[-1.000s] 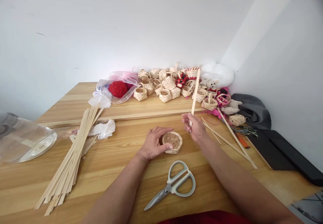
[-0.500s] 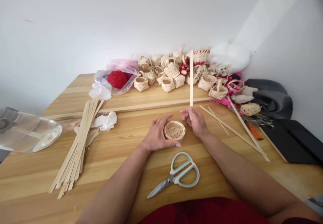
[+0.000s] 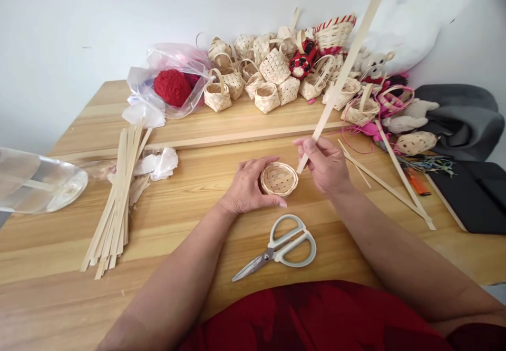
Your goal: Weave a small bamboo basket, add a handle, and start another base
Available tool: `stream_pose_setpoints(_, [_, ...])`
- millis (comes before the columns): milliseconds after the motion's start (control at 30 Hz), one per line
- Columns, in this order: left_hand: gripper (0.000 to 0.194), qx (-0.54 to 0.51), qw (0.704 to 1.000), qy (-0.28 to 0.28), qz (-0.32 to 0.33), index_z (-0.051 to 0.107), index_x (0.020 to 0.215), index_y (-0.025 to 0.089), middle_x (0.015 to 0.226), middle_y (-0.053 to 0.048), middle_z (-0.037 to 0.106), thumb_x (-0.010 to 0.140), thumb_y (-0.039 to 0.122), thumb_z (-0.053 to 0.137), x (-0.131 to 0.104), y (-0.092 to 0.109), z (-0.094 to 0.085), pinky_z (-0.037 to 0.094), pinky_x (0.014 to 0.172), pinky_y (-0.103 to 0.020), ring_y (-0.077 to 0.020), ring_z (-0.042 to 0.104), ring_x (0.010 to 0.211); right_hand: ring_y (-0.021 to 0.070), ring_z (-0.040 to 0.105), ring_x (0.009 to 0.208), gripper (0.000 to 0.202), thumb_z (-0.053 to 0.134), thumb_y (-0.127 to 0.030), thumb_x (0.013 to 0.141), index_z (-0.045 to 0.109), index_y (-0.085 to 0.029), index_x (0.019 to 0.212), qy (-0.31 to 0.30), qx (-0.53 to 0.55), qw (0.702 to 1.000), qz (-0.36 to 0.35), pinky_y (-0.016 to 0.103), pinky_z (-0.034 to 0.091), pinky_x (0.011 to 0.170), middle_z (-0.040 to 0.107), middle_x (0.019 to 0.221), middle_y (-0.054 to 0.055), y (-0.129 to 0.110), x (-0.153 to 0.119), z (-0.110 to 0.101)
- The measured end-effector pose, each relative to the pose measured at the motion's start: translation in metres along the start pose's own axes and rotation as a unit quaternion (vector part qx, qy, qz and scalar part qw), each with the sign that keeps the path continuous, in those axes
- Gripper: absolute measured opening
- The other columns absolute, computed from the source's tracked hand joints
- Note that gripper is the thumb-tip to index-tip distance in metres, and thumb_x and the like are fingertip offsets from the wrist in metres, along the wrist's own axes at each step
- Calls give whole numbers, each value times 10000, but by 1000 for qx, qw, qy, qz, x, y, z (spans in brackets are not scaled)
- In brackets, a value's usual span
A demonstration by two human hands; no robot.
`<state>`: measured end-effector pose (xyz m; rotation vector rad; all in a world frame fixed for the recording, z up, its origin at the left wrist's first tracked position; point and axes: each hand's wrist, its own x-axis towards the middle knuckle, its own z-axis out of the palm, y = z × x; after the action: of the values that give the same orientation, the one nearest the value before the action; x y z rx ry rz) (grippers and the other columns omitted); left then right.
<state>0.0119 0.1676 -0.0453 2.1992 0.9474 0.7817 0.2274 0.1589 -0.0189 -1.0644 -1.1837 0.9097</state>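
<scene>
A small round woven basket (image 3: pixel 279 179) without a handle sits on the wooden table, its open top facing up. My left hand (image 3: pixel 253 185) curves around its left side, thumb at the near rim and fingers at the far rim. Between the thumb and fingers of my right hand (image 3: pixel 324 164) is a long flat pale wooden strip (image 3: pixel 343 77). It slants up to the right, and its lower end is close to the basket's right rim. Scissors (image 3: pixel 276 248) with pale handles lie just in front of the basket, blades pointing left.
Several finished small baskets (image 3: pixel 266 97) are piled at the back. Loose strips (image 3: pixel 113 203) lie at left, near a clear water bottle (image 3: pixel 43 179). Red yarn (image 3: pixel 173 87) rests in a plastic bag. An orange utility knife (image 3: pixel 418 181) and black notebook (image 3: pixel 466 195) are at right.
The strip in my right hand has gone from upright to slanting right, with its lower end now showing beside the basket. My left hand still cups the basket. The view has tilted down.
</scene>
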Motion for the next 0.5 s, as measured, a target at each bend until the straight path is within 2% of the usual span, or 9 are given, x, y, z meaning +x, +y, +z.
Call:
stream_pose_setpoints(167, [1083,13,1000,-3,5,568,1419,231,1354,-109,690,542,797,853,0,1,0,346,1114,-434,-342,604,1251,118,528,599,287,724,-547,910,820,-286,982,38,-30,997,-54,273,430,515,665,777,0,1,-1,1])
stream_pose_setpoints(400, [1143,43,999,-32,8,541,1484,244,1365,-132,673,547,834,824,0,7,-4,348,1099,-450,-361,582,1250,105,561,558,331,756,-578,871,807,-264,961,32,-16,999,-40,254,466,471,695,784,0,0,0,2])
stream_pose_setpoints(500, [1106,45,998,-36,14,493,1530,244,1390,-133,660,625,786,824,-1,7,-4,337,1113,-462,-355,572,1268,106,590,565,333,751,-575,877,805,-257,962,33,-16,999,-38,249,502,480,697,790,-1,1,-1,2])
